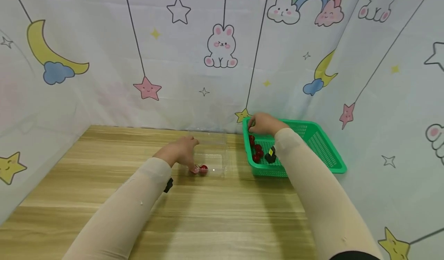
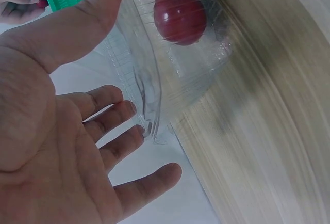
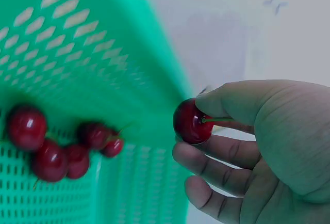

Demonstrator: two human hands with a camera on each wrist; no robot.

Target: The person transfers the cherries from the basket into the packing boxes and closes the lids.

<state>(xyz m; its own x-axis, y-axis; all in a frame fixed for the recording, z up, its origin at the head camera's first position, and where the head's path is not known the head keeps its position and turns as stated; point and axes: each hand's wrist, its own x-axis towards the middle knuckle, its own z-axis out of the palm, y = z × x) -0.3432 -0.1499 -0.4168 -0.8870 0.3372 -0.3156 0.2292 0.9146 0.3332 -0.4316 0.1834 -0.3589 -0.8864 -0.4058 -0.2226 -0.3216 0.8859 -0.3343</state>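
Note:
My right hand (image 1: pixel 264 124) is at the back left corner of the green basket (image 1: pixel 322 144). Its thumb and fingers pinch a dark red cherry (image 3: pixel 188 126) with a green stem, close to the rim. Several more cherries (image 3: pixel 49 160) lie on the basket's perforated floor. Over the left side of a clear plastic box (image 1: pixel 219 161) my left hand (image 1: pixel 182 150) is spread, thumb at the front wall and fingers toward the back. Those fingers are loosely extended along the box edge in the left wrist view. Cherries (image 2: pixel 179 16) show inside the box through its wall.
A wooden table (image 1: pixel 215 221) carries the box and, to its right, the basket. Directly behind them hangs a white cloth (image 1: pixel 194 109) printed with cartoons. Small black devices (image 1: pixel 271 155) are worn at the wrists.

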